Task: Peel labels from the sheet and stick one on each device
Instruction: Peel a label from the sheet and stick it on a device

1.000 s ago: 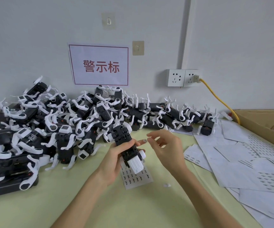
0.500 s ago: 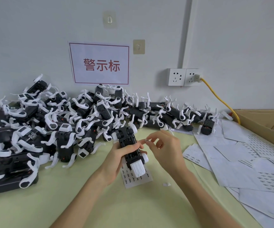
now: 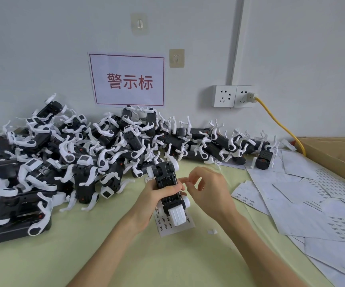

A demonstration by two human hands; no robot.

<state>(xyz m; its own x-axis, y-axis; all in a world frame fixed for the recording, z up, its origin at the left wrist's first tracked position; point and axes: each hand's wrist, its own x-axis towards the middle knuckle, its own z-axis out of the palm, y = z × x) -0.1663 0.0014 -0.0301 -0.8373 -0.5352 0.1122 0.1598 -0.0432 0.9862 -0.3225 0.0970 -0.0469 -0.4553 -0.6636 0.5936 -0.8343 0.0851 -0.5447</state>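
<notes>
Right fingers (image 3: pixel 189 181): thumb and forefinger pressed together at their tips, seemingly pinching a tiny label; the label itself is too small to make out. The other fingers are curled loosely above.
Left fingers (image 3: pixel 175 188): wrapped across the middle of the device (image 3: pixel 168 189), thumb side hidden beneath it.
Right hand (image 3: pixel 206 190): just right of the device, pinch tips almost touching the left fingertips.
Left hand (image 3: pixel 157 198): holds the device lifted off the tabletop (image 3: pixel 126 255).
Key relation: the device lies immediately left of the pinch, its long axis running away from the person, white end (image 3: pixel 176 215) nearest, black end toward the pile. The right hand is the nearer one to the bare black face above the left fingers, which is probably the target spot.
Sheet (image 3: pixel 175 224): flat on the tabletop under the device's near end, rows of labels showing.
Step, as I judge it: label peeled, about to be pressed on.
Pile (image 3: pixel 80 162): many black-and-white devices heaped to the left and behind.
Spent sheets (image 3: pixel 304 204): scattered to the right.
</notes>
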